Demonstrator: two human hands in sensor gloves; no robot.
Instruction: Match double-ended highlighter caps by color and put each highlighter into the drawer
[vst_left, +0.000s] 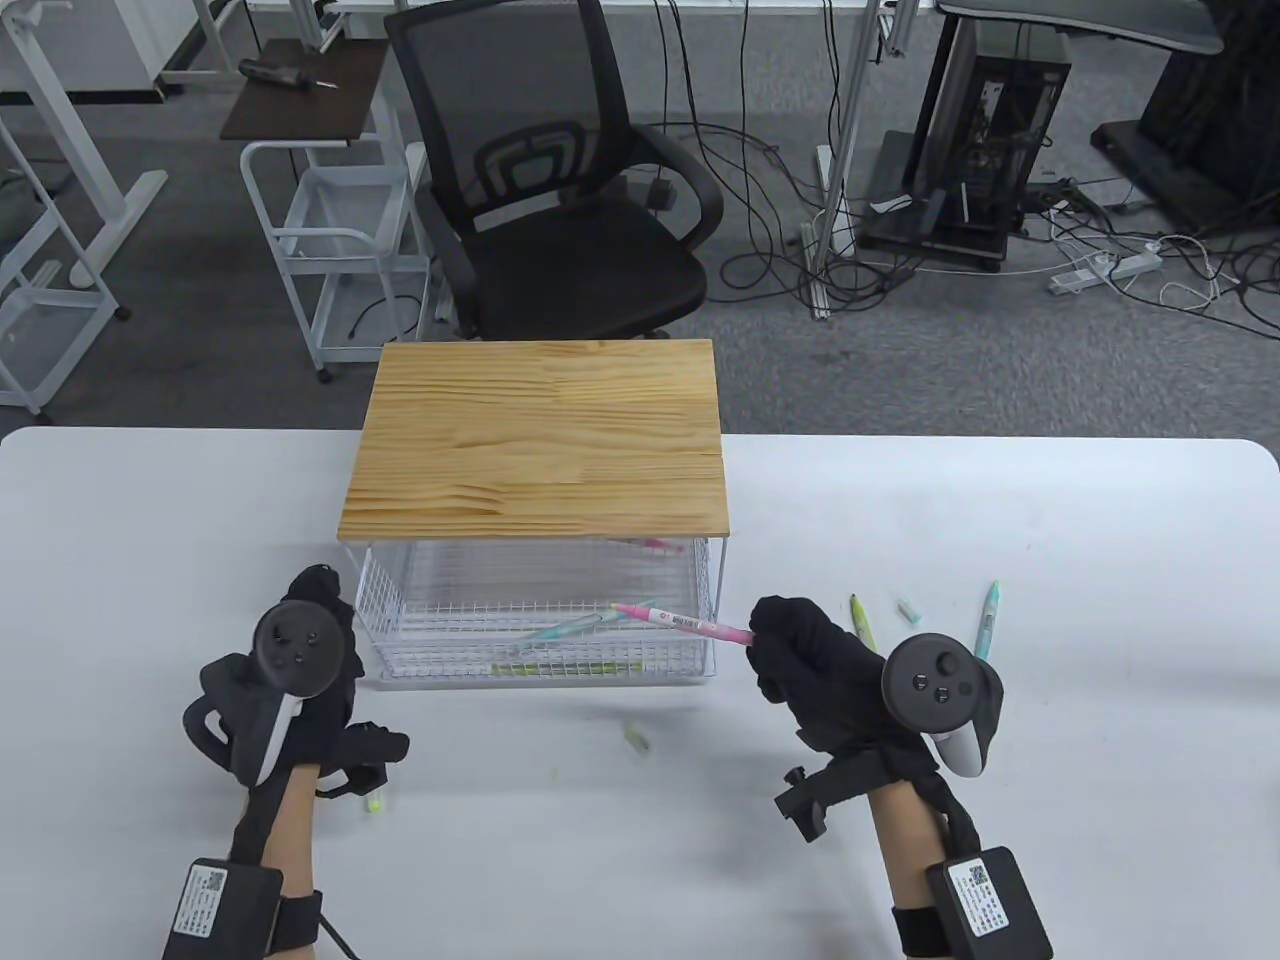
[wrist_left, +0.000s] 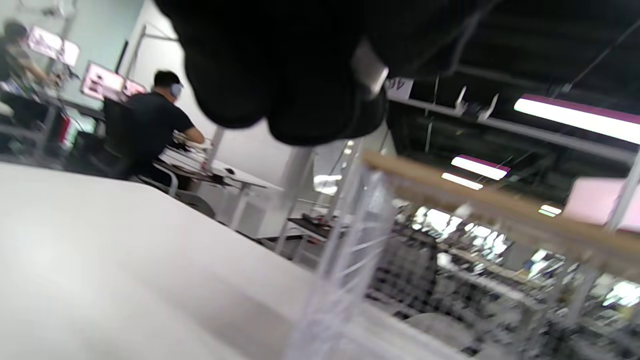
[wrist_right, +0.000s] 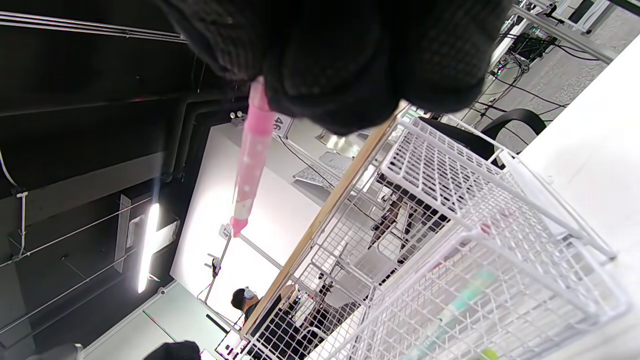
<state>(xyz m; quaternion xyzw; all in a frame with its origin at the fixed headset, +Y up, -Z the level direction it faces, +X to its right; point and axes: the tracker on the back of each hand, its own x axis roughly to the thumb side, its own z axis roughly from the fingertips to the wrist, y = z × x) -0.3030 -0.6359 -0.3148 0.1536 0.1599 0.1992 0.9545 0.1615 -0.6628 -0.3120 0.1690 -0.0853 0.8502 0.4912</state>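
A white wire drawer (vst_left: 400, 610) stands pulled out from under a wooden-topped frame (vst_left: 540, 440); a teal highlighter (vst_left: 565, 630) and a green one (vst_left: 570, 668) lie in it. My right hand (vst_left: 790, 650) pinches a pink highlighter (vst_left: 685, 622) by one end, its other end held over the drawer's right side. The same pink highlighter (wrist_right: 250, 160) hangs from my fingers in the right wrist view. My left hand (vst_left: 325, 620) rests at the drawer's front left corner with fingers curled; what they touch is hidden.
On the table to the right lie a yellow-green highlighter (vst_left: 863, 622), a small green cap (vst_left: 908, 608) and a teal highlighter (vst_left: 987, 620). A loose cap (vst_left: 636, 740) lies in front of the drawer, another (vst_left: 374, 802) by my left wrist. An office chair (vst_left: 560, 180) stands behind the table.
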